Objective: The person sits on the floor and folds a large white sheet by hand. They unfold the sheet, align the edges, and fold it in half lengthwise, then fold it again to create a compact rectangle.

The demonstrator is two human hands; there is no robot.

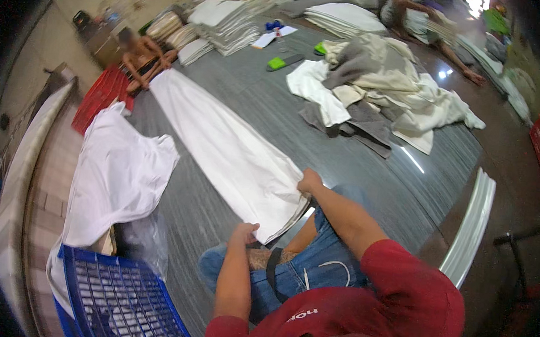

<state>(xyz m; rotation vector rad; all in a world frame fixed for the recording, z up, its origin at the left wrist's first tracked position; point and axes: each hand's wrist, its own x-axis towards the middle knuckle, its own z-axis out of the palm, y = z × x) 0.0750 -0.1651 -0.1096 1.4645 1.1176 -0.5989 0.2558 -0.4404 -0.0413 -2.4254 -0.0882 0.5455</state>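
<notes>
A long white cloth (pixel 234 152) stretches over the grey floor, from my lap to a person (pixel 144 59) seated at the far left, whose hands are at its far end. My left hand (pixel 246 233) grips the near left corner of this cloth. At the near right corner, my right hand (pixel 310 181) is closed on the cloth's edge. Several layers show along the near edge between my hands. The cloth looks folded lengthwise and lies slightly rumpled.
Left stand a blue plastic crate (pixel 123 294), a draped white cloth (pixel 121 173) and a red crate (pixel 100 95). A heap of white and grey cloths (pixel 372 86) lies right. Behind are folded stacks (pixel 225 24), a green-and-grey slipper (pixel 284 63) and another person (pixel 409 15).
</notes>
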